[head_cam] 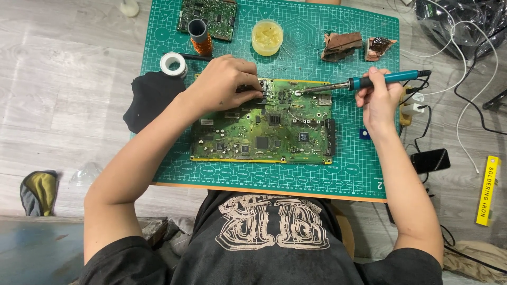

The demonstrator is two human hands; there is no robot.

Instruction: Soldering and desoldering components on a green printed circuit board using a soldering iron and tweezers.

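A large green circuit board (pixel 264 137) lies on a green cutting mat (pixel 317 174). My left hand (pixel 224 82) rests on the board's upper left part, its fingers closed on a small dark and silver tool, probably tweezers (pixel 259 94), pressed to the board. My right hand (pixel 377 97) grips a teal-handled soldering iron (pixel 369 81) whose metal tip points left and touches the board's upper middle near a round silver part (pixel 297 92).
At the mat's far edge are a second circuit board (pixel 208 16), a copper wire coil (pixel 202 39), a round yellow tub (pixel 267 37), a white tape roll (pixel 173 63) and brown scraps (pixel 343 46). A black cloth (pixel 150 97) lies left. Cables, a phone (pixel 430 160) and a yellow box (pixel 488 190) lie right.
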